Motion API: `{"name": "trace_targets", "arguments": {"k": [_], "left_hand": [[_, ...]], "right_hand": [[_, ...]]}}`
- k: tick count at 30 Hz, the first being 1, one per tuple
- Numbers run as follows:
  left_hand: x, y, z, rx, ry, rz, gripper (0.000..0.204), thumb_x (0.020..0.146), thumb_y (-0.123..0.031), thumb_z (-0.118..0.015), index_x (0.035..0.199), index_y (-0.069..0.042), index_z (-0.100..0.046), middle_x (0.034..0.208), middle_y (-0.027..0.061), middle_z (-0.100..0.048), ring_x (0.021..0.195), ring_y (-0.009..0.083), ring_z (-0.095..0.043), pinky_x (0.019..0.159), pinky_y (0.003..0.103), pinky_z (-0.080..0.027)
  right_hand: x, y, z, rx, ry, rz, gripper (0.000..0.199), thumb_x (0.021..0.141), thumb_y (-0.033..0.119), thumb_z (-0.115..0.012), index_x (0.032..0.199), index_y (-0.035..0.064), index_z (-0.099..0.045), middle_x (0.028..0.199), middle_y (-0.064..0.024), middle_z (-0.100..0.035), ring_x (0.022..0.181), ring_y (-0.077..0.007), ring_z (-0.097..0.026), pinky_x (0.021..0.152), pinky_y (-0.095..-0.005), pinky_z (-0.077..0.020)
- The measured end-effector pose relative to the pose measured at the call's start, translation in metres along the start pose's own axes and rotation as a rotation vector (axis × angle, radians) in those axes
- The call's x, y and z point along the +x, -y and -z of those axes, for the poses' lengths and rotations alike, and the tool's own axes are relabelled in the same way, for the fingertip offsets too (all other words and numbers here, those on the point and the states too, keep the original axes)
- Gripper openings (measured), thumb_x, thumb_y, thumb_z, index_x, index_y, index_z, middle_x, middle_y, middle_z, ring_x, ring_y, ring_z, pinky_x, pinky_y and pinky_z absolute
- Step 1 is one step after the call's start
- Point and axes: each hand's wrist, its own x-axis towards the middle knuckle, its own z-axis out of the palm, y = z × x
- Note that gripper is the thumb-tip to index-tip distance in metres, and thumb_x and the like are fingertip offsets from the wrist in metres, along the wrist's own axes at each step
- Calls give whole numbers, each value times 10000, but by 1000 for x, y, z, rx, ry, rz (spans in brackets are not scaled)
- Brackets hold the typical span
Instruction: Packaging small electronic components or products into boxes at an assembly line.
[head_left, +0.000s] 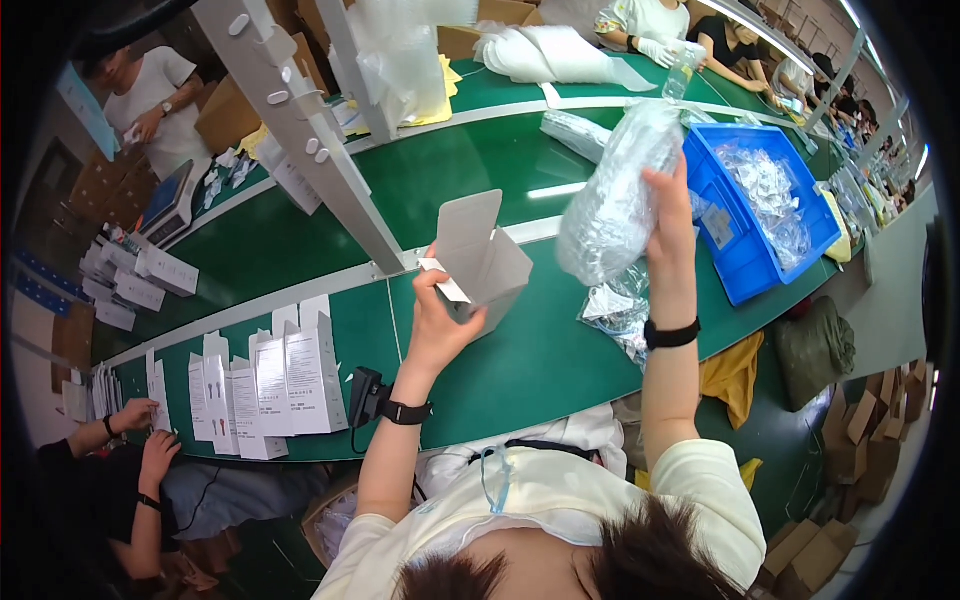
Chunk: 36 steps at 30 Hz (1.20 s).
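My left hand point(440, 320) grips a small white carton point(488, 272) whose top flaps stand up, its mouth facing upward. In my right hand point(672, 212) is a bubble-wrapped bundle point(610, 210), raised above the bench to the right of the carton. The plastic film is cloudy, so what lies inside it cannot be made out. Below the bundle, a clear plastic bag with small parts point(618, 308) lies on the green bench point(530, 370). Another bubble-wrapped piece point(577, 135) rests farther back, behind the bundle.
Right of my right hand stands a blue bin point(735, 270) of clear bags. Several white cartons point(290, 385) line the left bench, beside a co-worker's hands point(150, 440). A grey metal post point(320, 150) rises at the back left. Other people sit along the far side.
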Motion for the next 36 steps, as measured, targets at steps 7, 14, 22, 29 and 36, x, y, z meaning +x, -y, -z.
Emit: {"name": "trace_targets", "arguments": {"k": [7,14,22,29,36], "left_hand": [[-3,13,-11,-2,-129,82,670,592,-4,-708,1045,-97,-224,1342,212,-194,1174,261,-324,933,351,-327],[-36,21,2,-170,-207,175,654,600,-2,-715,1032,-112,-237,1285,148,-234,1142,232,-344,919,341,-344],[-32,11,24,-198,-166,164,720,606,-95,-751,1157,-86,-287,1290,158,-240,1154,266,-353,955,366,-306],[4,-35,44,226,-30,91,395,597,-122,-744,937,-57,-554,1142,160,-401,1030,267,-453,851,339,-370],[15,-41,56,209,-83,250,132,595,-66,-695,637,2,-591,804,108,-534,723,230,-546,632,308,-415]], "right_hand": [[-58,-60,-82,-690,88,629,559,660,110,-692,1164,91,-451,1150,-124,-428,1109,-310,-401,930,-408,-355],[-83,-48,-74,-1270,623,766,444,639,231,-711,1049,131,-575,1178,-110,-424,1133,-356,-359,919,-442,-332],[-76,-62,54,-1403,43,485,500,634,178,-710,1089,57,-544,1112,-114,-486,1030,-303,-446,891,-409,-337],[-109,-81,134,-1653,232,209,336,613,161,-719,924,70,-627,1023,-84,-534,1028,-272,-438,913,-444,-279],[-85,-45,49,-1046,31,374,140,680,62,-680,809,54,-624,924,-63,-597,875,-221,-547,739,-348,-427]]}}
